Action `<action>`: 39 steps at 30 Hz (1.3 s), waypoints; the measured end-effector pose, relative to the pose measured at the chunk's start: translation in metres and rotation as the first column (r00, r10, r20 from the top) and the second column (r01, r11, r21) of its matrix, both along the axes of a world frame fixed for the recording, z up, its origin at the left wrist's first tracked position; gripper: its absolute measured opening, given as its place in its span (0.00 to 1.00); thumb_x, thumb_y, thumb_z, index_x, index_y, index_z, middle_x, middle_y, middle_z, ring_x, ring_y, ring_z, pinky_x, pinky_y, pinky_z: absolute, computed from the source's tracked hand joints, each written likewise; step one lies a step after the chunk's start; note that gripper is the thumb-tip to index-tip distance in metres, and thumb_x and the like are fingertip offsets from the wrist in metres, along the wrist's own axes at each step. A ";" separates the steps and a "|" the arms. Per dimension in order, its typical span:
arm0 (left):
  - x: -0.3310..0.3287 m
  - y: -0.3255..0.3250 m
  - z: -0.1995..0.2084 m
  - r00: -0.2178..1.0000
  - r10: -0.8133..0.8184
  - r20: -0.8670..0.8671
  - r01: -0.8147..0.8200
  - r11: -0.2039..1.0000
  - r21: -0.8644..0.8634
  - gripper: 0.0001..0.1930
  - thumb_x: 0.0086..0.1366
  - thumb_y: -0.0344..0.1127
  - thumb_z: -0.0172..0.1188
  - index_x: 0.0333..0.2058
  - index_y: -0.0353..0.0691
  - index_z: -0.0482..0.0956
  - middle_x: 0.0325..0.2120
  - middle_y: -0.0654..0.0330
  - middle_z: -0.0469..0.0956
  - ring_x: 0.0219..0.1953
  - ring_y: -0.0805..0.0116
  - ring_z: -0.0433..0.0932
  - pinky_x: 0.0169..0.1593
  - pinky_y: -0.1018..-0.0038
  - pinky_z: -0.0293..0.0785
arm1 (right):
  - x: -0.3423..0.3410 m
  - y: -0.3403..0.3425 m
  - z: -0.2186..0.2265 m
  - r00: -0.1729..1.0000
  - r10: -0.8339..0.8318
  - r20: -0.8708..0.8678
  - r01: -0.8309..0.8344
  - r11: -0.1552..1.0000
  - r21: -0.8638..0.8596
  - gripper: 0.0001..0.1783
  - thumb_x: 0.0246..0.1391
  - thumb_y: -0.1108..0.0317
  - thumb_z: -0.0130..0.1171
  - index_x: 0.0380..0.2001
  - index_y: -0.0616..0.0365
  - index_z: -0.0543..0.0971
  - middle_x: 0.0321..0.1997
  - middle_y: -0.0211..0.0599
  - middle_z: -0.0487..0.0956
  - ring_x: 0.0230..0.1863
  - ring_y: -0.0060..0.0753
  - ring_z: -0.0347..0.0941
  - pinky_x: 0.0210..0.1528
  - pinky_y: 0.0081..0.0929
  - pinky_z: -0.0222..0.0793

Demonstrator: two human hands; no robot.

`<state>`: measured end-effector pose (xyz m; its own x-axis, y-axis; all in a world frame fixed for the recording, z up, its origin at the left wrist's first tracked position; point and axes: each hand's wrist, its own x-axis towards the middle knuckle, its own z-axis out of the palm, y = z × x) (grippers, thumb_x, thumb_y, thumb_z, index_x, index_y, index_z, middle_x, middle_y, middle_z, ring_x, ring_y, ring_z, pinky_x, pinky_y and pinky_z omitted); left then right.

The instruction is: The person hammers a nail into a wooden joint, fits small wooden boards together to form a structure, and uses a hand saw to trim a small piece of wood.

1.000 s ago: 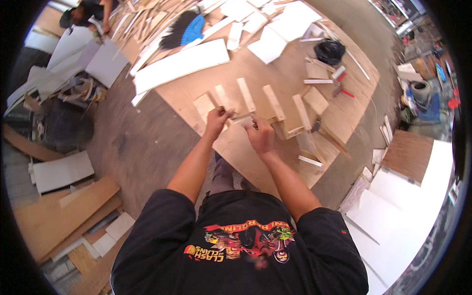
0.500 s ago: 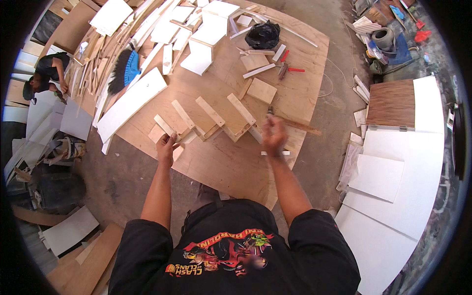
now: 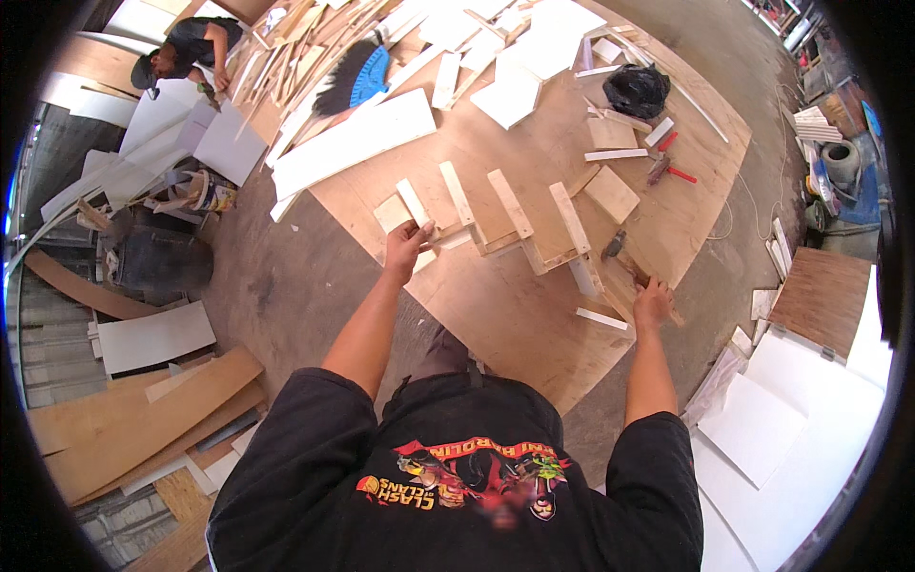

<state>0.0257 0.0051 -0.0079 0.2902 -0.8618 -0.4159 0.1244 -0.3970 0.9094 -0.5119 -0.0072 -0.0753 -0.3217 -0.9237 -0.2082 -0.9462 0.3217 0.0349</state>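
A stepped wooden frame with several pale slats (image 3: 510, 205) across it lies on a plywood sheet. At its left end, my left hand (image 3: 405, 250) is closed in a pinch against the lower end of a slat (image 3: 412, 202). Whatever small thing sits between those fingertips is too hidden to make out. To the right of the frame, my right hand (image 3: 654, 303) is closed round the handle of a hammer (image 3: 615, 244), its dark head pointing away from me. A brown wooden strip (image 3: 678, 316) lies beneath that hand. A short white strip (image 3: 602, 318) rests near the sheet's front edge.
A red-handled tool (image 3: 667, 170), a black plastic bag (image 3: 637, 91) and wood offcuts lie farther back on the plywood sheet (image 3: 496, 329). A white board (image 3: 357, 143) and blue brush (image 3: 370, 76) are at left. Another person (image 3: 195, 52) works at far left. White panels (image 3: 791, 419) stand right.
My right hand has moved right, away from the frame, with the hammer lowered. My left hand stays at the frame's left end. The whole view has shifted and turned.
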 end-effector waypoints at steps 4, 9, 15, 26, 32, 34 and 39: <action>0.002 -0.002 -0.006 1.000 -0.019 0.007 0.019 1.000 -0.014 0.19 0.66 0.44 0.68 0.47 0.35 0.82 0.38 0.63 0.84 0.39 0.75 0.81 0.42 0.74 0.79 | 0.006 0.003 0.007 1.000 -0.015 0.016 0.015 1.000 -0.010 0.25 0.60 0.53 0.63 0.57 0.48 0.74 0.59 0.39 0.75 0.64 0.45 0.69 0.62 0.51 0.65; -0.002 -0.003 -0.009 1.000 -0.016 0.012 0.017 1.000 -0.019 0.20 0.66 0.45 0.69 0.48 0.35 0.82 0.37 0.64 0.84 0.39 0.75 0.81 0.41 0.76 0.77 | 0.002 0.009 0.016 0.998 0.056 -0.020 -0.054 0.994 0.094 0.23 0.61 0.55 0.62 0.55 0.52 0.74 0.55 0.43 0.77 0.60 0.49 0.72 0.58 0.48 0.69; -0.004 0.001 -0.004 0.999 0.030 0.012 -0.029 0.999 -0.035 0.19 0.66 0.42 0.69 0.46 0.31 0.82 0.37 0.62 0.84 0.38 0.75 0.81 0.40 0.79 0.75 | 0.011 0.022 0.024 0.985 0.170 0.020 -0.158 0.951 -0.266 0.18 0.67 0.56 0.54 0.50 0.59 0.76 0.48 0.49 0.81 0.51 0.54 0.78 0.49 0.50 0.72; -0.005 0.000 -0.016 0.996 0.019 -0.090 -0.034 0.984 -0.172 0.22 0.66 0.42 0.69 0.47 0.27 0.81 0.37 0.57 0.85 0.38 0.73 0.82 0.43 0.76 0.75 | 0.081 0.009 0.154 0.697 0.193 0.691 0.155 0.900 -0.407 0.16 0.67 0.62 0.56 0.47 0.66 0.76 0.34 0.51 0.80 0.36 0.46 0.78 0.40 0.39 0.71; -0.003 -0.004 -0.019 0.998 0.016 -0.054 -0.023 0.989 -0.148 0.21 0.65 0.40 0.69 0.46 0.25 0.82 0.36 0.55 0.86 0.37 0.73 0.82 0.43 0.77 0.77 | 0.202 0.043 0.185 0.504 0.486 0.714 -0.144 0.863 -0.485 0.21 0.66 0.67 0.56 0.58 0.65 0.73 0.45 0.59 0.82 0.47 0.52 0.82 0.49 0.41 0.75; -0.005 -0.006 -0.013 0.998 0.012 -0.062 -0.021 0.990 -0.143 0.21 0.65 0.41 0.69 0.46 0.25 0.83 0.35 0.56 0.86 0.37 0.73 0.82 0.42 0.77 0.76 | 0.226 0.048 0.183 0.530 0.487 0.694 -0.266 0.873 -0.409 0.23 0.65 0.66 0.57 0.60 0.65 0.72 0.50 0.62 0.81 0.53 0.59 0.80 0.52 0.45 0.74; -0.005 -0.009 0.000 0.997 -0.071 0.019 0.073 0.988 -0.134 0.22 0.63 0.44 0.70 0.43 0.25 0.84 0.34 0.56 0.86 0.36 0.74 0.81 0.41 0.75 0.76 | 0.251 0.050 0.155 0.485 0.443 0.754 -0.192 0.895 -0.403 0.24 0.64 0.64 0.59 0.60 0.63 0.73 0.46 0.62 0.82 0.51 0.59 0.81 0.50 0.45 0.75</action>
<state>0.0209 -0.0036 -0.0080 0.2305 -0.9284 -0.2914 0.0866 -0.2786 0.9565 -0.2614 0.0432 0.0799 0.1991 -0.9797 0.0213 -0.5503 -0.1298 -0.8248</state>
